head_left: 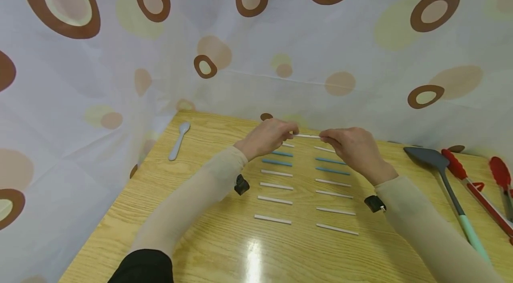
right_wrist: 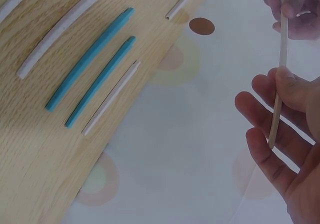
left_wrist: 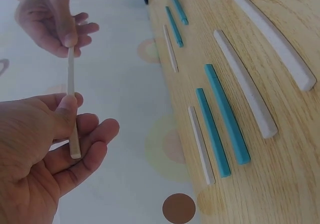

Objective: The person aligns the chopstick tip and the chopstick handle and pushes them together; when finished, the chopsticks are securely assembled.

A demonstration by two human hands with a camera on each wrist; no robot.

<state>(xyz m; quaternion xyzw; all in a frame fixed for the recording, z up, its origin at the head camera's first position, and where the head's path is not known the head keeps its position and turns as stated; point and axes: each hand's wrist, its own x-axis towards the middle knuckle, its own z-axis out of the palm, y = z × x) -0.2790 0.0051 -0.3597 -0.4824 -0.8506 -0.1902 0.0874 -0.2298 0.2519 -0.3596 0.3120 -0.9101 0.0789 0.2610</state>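
A thin white stick [head_left: 307,136] is held level between the two hands, above the far edge of the table. The left hand [head_left: 267,137] pinches its left end between thumb and fingers. At the other end, the right hand [head_left: 356,151] pinches it in the same way. Both wrist views show the thumbs pressed on the stick [left_wrist: 71,74], its middle bare between them. Below the hands lie two columns of short sticks, mostly white with several blue ones, such as a blue stick [head_left: 277,163] on the left and a white stick [head_left: 335,211] on the right.
A grey spoon [head_left: 179,141] lies at the table's left. On the right are a dark spatula [head_left: 445,176] with a mint handle, red tongs [head_left: 481,194] and another red-headed utensil [head_left: 501,174]. A patterned curtain [head_left: 256,51] hangs behind the wooden table [head_left: 208,247].
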